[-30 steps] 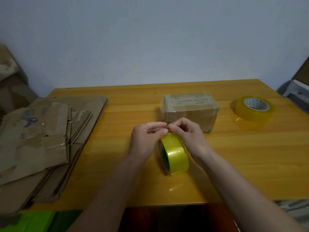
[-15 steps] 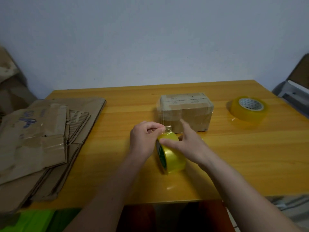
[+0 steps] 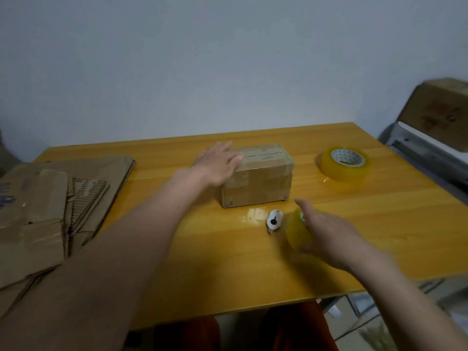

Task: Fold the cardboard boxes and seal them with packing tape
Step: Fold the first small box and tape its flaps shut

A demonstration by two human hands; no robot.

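We note the small taped cardboard box [image 3: 260, 176] sitting mid-desk [image 3: 379, 224], long axis running left to right, ahead of both hands. Left hand [image 3: 218, 164] lies on its left end, fingers straight and flat, so it is the nearer. Right hand [image 3: 326, 235] sits well apart, nearer us and to the box's right, blurred, wrapped around a yellow tape roll [image 3: 297, 230]. A small white cutter [image 3: 274, 220] rests just left of that roll. Judgement: tape must travel forward-left to the box
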